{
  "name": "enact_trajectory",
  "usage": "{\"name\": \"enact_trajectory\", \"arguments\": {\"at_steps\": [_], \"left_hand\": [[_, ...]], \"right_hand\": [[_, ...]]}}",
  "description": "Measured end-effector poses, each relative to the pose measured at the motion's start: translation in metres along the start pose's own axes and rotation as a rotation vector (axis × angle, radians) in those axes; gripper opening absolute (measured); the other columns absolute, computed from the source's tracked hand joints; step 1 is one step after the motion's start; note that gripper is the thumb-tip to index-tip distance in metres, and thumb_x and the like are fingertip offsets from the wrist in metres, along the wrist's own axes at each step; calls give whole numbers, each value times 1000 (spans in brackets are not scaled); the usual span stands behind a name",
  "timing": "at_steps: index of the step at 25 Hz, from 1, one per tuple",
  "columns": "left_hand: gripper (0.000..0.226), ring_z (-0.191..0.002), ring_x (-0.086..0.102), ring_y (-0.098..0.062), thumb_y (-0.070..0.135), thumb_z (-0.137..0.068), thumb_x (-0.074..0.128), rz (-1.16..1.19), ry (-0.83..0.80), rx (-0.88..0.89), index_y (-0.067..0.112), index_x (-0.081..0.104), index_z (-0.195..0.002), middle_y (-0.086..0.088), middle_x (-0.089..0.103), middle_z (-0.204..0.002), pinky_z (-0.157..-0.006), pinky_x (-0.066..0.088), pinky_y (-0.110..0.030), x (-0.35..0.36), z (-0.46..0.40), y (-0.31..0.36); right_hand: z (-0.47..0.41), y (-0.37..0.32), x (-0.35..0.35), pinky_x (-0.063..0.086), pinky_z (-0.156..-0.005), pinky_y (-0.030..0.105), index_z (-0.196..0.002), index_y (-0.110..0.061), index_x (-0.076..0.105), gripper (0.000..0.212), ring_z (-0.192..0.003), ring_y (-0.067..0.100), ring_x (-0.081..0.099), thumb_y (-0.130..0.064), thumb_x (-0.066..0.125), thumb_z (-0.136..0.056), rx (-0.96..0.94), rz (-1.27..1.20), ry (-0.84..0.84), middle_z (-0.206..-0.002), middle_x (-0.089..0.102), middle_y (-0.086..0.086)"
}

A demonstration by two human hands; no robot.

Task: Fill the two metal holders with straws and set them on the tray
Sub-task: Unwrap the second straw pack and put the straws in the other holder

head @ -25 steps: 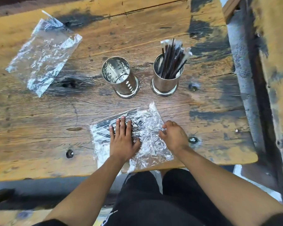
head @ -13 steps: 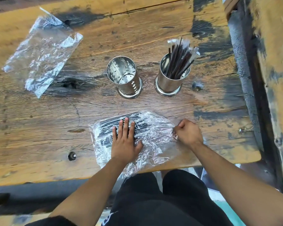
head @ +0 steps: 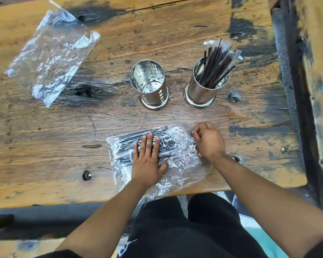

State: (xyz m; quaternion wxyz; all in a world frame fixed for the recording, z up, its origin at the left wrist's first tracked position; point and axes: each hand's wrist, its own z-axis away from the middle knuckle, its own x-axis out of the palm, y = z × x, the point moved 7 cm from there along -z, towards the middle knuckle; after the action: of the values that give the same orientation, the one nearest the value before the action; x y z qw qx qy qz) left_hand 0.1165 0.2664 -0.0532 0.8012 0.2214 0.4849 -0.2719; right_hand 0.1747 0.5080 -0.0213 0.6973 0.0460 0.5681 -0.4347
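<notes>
Two perforated metal holders stand side by side mid-table. The left holder (head: 150, 84) is empty; the right holder (head: 203, 88) carries a bunch of dark wrapped straws (head: 215, 66). Near the front edge lies a clear plastic bag of black straws (head: 177, 159). My left hand (head: 147, 161) presses flat on the bag, fingers spread over the straws. My right hand (head: 209, 140) is curled at the bag's right end, pinching the plastic there. No tray is in view.
An empty crumpled clear bag (head: 50, 56) lies at the far left of the worn wooden table (head: 45, 142). A dark metal rail (head: 291, 90) and a wooden beam run along the right side. My legs show below the table's front edge.
My right hand has moved from the bag's lower right edge up to its upper right end, and the bag's right part is pulled and reshaped. My left hand stays pressed on the straws.
</notes>
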Motion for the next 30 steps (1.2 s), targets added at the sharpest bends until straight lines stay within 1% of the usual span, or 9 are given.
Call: {"name": "enact_trajectory", "arguments": {"at_steps": [7, 12, 14, 16, 18, 21, 23, 26, 30], "left_hand": [[89, -158, -22, -24, 69, -96, 28, 13, 2, 29, 27, -9, -165, -5, -15, -173, -127, -8, -54, 3, 4, -5], [88, -158, -25, -22, 68, -96, 30, 41, -28, 31, 29, -8, -164, -2, -16, -173, -128, -9, -54, 3, 7, -9], [88, -159, -18, -23, 66, -93, 40, 106, 5, 31, 27, 5, -165, -3, -7, -174, -129, -4, -54, -3, 8, -7], [90, -161, -4, -27, 63, -90, 51, 165, 96, 42, 24, 17, -163, -6, 3, -174, -129, 2, -52, -13, 10, -7], [97, -160, 5, -30, 67, -85, 54, 163, 191, 62, 21, 18, -162, -10, 9, -173, -128, 5, -52, -23, 11, -8], [116, -161, -4, -28, 84, -80, 46, 126, 163, 9, 19, 3, -165, -10, -1, -174, -128, -7, -49, -28, 5, -25], [124, -160, -13, -25, 94, -77, 39, 101, 103, -64, 19, -5, -165, -5, -10, -173, -127, -16, -46, -27, 0, -44], [119, -158, -22, -21, 97, -80, 25, 83, 52, -139, 20, -8, -165, -3, -19, -170, -126, -19, -46, -23, -2, -75], [101, -159, -20, -19, 86, -90, 11, 86, 40, -130, 20, -1, -166, -4, -8, -174, -128, -5, -54, -16, -3, -99]], "right_hand": [[-8, 39, -5, 47, -66, 21, -77, -27, 63, 24, -74, 14, 68, -38, 63, -98, 291, -218, -71, -79, 72, -7], [-5, 45, -4, 43, -54, 15, -87, -19, 70, 18, -73, 13, 67, -23, 58, -99, 434, -371, -29, -81, 73, -4], [0, 41, -10, 45, -57, 15, -90, -20, 66, 14, -76, 16, 68, -22, 56, -99, 426, -399, 15, -77, 69, -8], [7, 33, -22, 47, -73, 20, -94, -23, 61, 6, -79, 16, 63, -22, 57, -99, 304, -334, 140, -82, 65, -7], [16, 25, -21, 46, -72, 19, -97, -26, 62, 6, -76, 11, 61, -22, 58, -99, 155, -260, 146, -83, 65, -8], [26, 21, 12, 39, -52, 2, -85, -30, 63, 21, -66, 8, 64, -14, 58, -98, 103, -223, -183, -80, 68, -9], [31, 22, 22, 44, -48, 8, -84, -29, 65, 22, -58, 7, 64, -12, 63, -97, 154, -301, -289, -77, 71, -6], [30, 15, 33, 51, -46, 30, -104, -17, 72, 12, -50, 13, 64, -14, 72, -93, 280, -734, -450, -82, 76, 9], [39, -14, 56, 45, -38, 20, -126, -12, 68, 28, -48, 12, 59, -5, 57, -102, 419, -1077, -935, -79, 71, 15]]}}
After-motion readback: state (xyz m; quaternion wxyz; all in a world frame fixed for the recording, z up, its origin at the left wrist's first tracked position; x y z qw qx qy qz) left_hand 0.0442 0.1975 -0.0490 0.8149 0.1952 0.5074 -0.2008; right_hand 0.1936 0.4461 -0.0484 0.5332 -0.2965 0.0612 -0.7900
